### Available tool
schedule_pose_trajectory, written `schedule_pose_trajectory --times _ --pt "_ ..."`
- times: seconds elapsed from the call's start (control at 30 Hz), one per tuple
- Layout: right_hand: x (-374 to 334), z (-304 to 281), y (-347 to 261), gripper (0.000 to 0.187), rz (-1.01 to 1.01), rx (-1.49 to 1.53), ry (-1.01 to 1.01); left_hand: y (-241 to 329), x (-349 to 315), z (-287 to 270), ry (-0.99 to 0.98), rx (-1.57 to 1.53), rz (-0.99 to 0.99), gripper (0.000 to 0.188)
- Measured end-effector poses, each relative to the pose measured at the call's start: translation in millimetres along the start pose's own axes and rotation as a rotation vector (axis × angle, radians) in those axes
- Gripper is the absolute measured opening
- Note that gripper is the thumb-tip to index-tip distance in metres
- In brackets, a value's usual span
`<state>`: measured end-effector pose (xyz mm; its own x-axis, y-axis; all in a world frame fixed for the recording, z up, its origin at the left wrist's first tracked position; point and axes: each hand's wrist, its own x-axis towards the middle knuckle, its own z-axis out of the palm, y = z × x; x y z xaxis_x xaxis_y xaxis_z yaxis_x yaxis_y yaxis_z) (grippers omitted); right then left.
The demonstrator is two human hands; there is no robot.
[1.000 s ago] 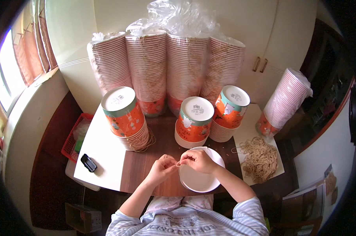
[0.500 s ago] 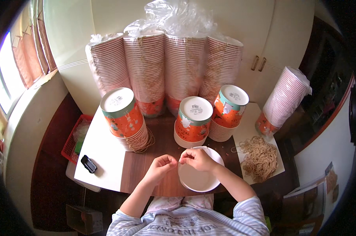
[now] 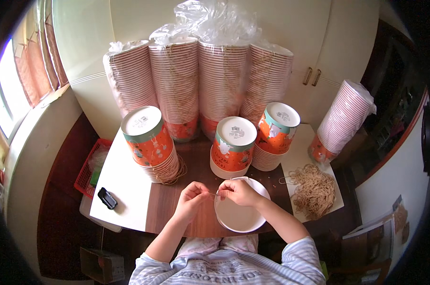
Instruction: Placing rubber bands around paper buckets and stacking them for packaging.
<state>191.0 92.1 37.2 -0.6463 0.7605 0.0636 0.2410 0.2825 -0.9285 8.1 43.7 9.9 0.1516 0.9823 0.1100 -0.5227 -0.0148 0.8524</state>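
Observation:
A short piece of thin string (image 3: 214,194) runs between my two hands over the rim of an open paper bucket. My left hand (image 3: 192,198), just left of the bucket, pinches one end between thumb and fingers. My right hand (image 3: 239,192) pinches the string too and covers part of the bucket's left and far rim. The white inside of the paper bucket (image 3: 241,218) faces up. Most of the string is hidden in my fingers. To the right lies a tangled heap of beige strings (image 3: 313,194).
Upside-down orange paper buckets stand as a left stack (image 3: 151,145), a middle stack (image 3: 233,152) and a right stack (image 3: 274,137). Tall plastic-wrapped bucket stacks (image 3: 177,85) line the back; another wrapped stack (image 3: 343,118) leans at right. A small black tray (image 3: 107,198) lies left.
My left hand has risen slightly and turned, its fingers more curled. The thin string now shows between both hands. The bucket is almost where it was.

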Motion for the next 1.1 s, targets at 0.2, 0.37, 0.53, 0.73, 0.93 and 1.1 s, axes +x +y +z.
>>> schedule_pose_trajectory --times 0.2,0.37,0.53,0.73,0.93,1.1 --pt "-0.2 -0.7 0.7 0.010 -0.021 -0.120 -0.019 -7.3 3.2 -9.6 0.068 -0.059 -0.004 0.009" --pt "-0.9 0.0 -0.5 0.012 -0.007 -0.216 -0.081 -11.9 3.7 -10.4 0.115 -0.046 0.000 0.010" --pt "-2.7 -3.0 -4.1 0.011 -0.026 -0.185 -0.161 -18.1 3.6 -10.0 0.128 0.017 0.066 0.011" --pt "-28.3 3.4 -24.0 0.018 -0.127 -0.416 0.097 -13.8 -1.1 -16.1 0.132 0.004 0.093 0.010" --pt "-73.7 39.1 -47.0 0.016 -0.222 -0.678 0.022 -29.9 -19.4 -36.7 0.197 0.040 0.010 0.010" --pt "-94.5 85.3 -15.1 0.012 -0.211 -0.571 0.116 -38.5 -37.3 -38.4 0.132 0.154 -0.014 0.007"
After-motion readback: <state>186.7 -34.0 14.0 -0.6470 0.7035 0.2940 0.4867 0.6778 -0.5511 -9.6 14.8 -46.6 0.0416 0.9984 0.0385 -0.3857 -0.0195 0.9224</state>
